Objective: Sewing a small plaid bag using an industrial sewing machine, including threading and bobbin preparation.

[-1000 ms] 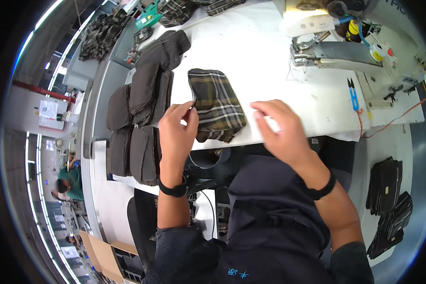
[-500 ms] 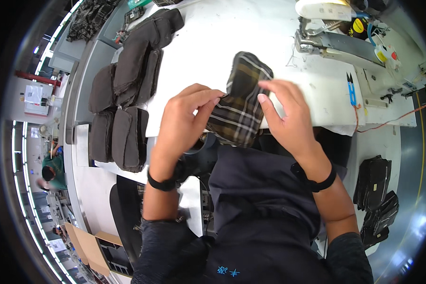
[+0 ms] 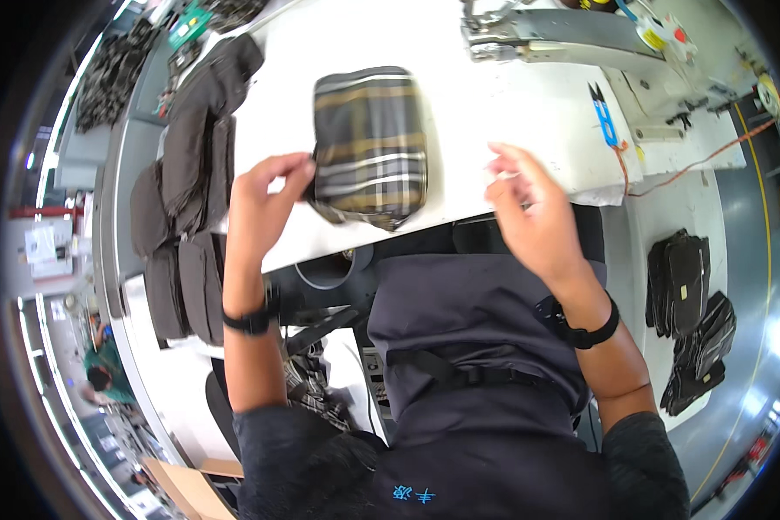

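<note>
A plaid fabric piece (image 3: 373, 143), shaped like a small pouch in black, olive and white, lies spread on the white table (image 3: 468, 121) near its front edge. My left hand (image 3: 264, 204) pinches its left edge between thumb and fingertips. To the right of the plaid piece, my right hand (image 3: 537, 217) hovers over the table edge, its fingers loosely curled and apart, slightly blurred, with nothing visible in them.
Stacks of dark brown padded pieces (image 3: 191, 169) line the table's left side. A sewing machine (image 3: 572, 36) stands at the back right, with blue thread snips (image 3: 605, 121) on an orange cord nearer. Dark pieces (image 3: 680, 286) are stacked farther right. A round bin (image 3: 334, 270) sits below the edge.
The plaid piece has turned and now lies flatter, farther left. My right hand has come away from it, while my left hand has moved left, still pinching its edge.
</note>
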Demonstrator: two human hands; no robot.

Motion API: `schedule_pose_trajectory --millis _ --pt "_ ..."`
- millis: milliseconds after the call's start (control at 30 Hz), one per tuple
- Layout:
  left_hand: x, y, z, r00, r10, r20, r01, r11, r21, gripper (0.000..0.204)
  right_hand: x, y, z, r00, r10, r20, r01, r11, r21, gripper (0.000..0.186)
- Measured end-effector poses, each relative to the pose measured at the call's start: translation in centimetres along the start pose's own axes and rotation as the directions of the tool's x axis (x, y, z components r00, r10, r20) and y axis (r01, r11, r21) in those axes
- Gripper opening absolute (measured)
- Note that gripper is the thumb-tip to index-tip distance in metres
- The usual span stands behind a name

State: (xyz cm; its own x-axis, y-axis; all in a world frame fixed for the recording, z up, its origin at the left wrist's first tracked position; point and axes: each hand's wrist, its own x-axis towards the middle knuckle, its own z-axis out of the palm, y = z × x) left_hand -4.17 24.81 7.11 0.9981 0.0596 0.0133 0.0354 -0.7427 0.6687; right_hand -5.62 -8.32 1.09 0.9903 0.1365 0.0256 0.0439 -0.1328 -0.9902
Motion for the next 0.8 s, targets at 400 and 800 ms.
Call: schedule_pose_trajectory --millis 400,800 --pt "-4.7 4.5 0.8 0.951 0.183 -0.249 -0.102 0.947 0.305 0.01 0.3 -0.1 2.6 0.963 0.16 0.217 -0.21 0.95 0.23 0.034" --pt "-2.5 5.9 0.5 0.894 0.431 0.121 -0.444 0.817 0.367 0.025 -0.9 -3.1 3.5 0.749 0.403 0.527 -0.553 0.818 0.161 0.053"
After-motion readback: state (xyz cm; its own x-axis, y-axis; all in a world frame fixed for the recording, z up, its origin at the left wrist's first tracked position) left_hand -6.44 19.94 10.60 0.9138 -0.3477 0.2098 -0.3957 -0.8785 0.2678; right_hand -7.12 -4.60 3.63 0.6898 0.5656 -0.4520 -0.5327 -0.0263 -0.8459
